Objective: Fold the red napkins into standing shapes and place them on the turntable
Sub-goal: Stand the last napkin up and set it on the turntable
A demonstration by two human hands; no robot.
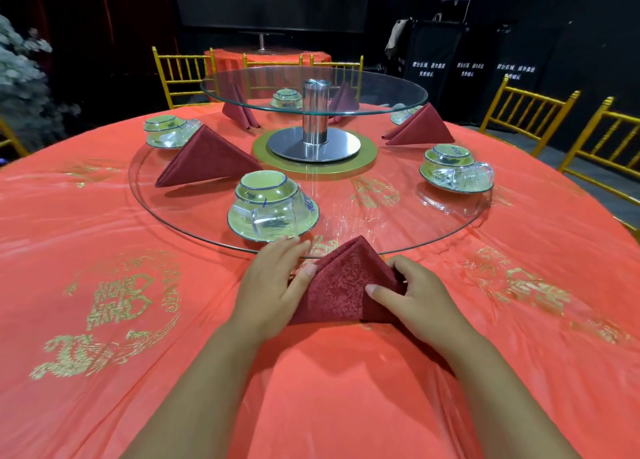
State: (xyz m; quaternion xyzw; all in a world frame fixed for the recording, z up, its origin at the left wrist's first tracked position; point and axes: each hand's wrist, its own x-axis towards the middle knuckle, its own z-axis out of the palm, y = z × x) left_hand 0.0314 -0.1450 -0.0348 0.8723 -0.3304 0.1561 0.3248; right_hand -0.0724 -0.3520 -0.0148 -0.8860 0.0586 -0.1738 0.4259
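While red napkin (341, 285) stands tented, left hand (273, 285) fingers flat against it, right hand (414, 297) fingers pinching it

The left forearm (194, 389) and right forearm (491, 389) are both reaching forward, bare, angling inward toward one shared grip. The left hand (273, 285) is lying palm down just left of the grip, its fingers (289, 250) stretching straight ahead and close together, its thumb (306, 272) pressing against the left flank of the folded red napkin (343, 285). The right hand (415, 301) is sitting on the opposite side with knuckles raised, pinching that napkin: its thumb (375, 289) is lying across the near face while its fingers (398, 266) are curling over the far right edge (their tips are hidden behind the cloth). Both wrists are bending slightly inward.
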